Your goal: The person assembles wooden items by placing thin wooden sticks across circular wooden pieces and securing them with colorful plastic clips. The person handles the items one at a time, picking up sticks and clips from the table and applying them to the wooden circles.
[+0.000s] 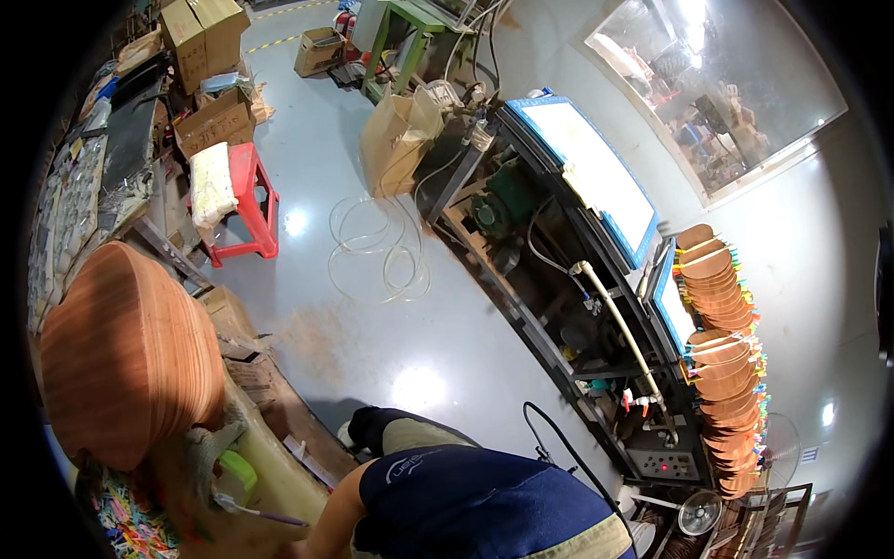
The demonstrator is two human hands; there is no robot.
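Note:
Neither of my hands shows in the head view. At the lower edge a bare arm (335, 512) comes out of a navy short sleeve (396, 475). Its hand is cut off by the frame, and I cannot tell what it holds. Nearest to that arm is a thin brush (275, 516) with a purple handle. The brush leans by a bright green container (237, 473) on a yellowish worktop (270, 456). A big stack of rounded reddish-brown wooden sheets (130, 354) stands on the left. Below it lies a heap of colourful small clips (135, 522).
A red stool (251, 205) with a pale cushion stands beyond the stack. Loops of clear hose (382, 265) lie on the grey floor. A black-framed machine (559, 279) with blue-edged white panels runs along the right, beside clipped wooden pieces (722, 373). Cardboard boxes (200, 42) are piled far left.

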